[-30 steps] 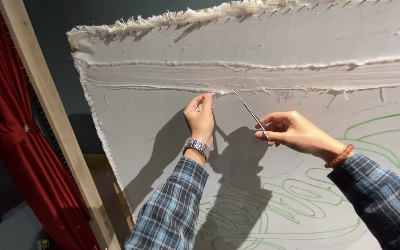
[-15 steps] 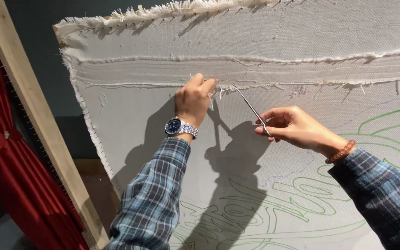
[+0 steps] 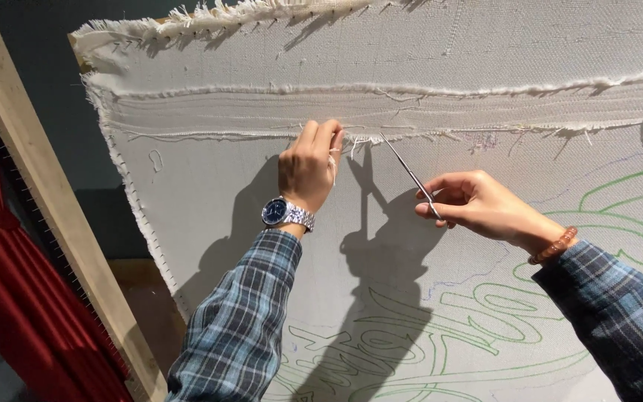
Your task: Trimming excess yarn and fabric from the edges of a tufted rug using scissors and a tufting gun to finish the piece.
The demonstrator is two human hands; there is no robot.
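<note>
At frayed seam edge (image 3: 440, 132): left hand (image 3: 308, 167) pinches threads, right hand (image 3: 478, 207) holds scissors (image 3: 408, 173).

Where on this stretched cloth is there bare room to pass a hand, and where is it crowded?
Bare cloth lies between the stitched left edge and the left hand, and above the frayed seam. It is crowded where the right hand holds scissors, and on the green drawn lines lower right.
</note>
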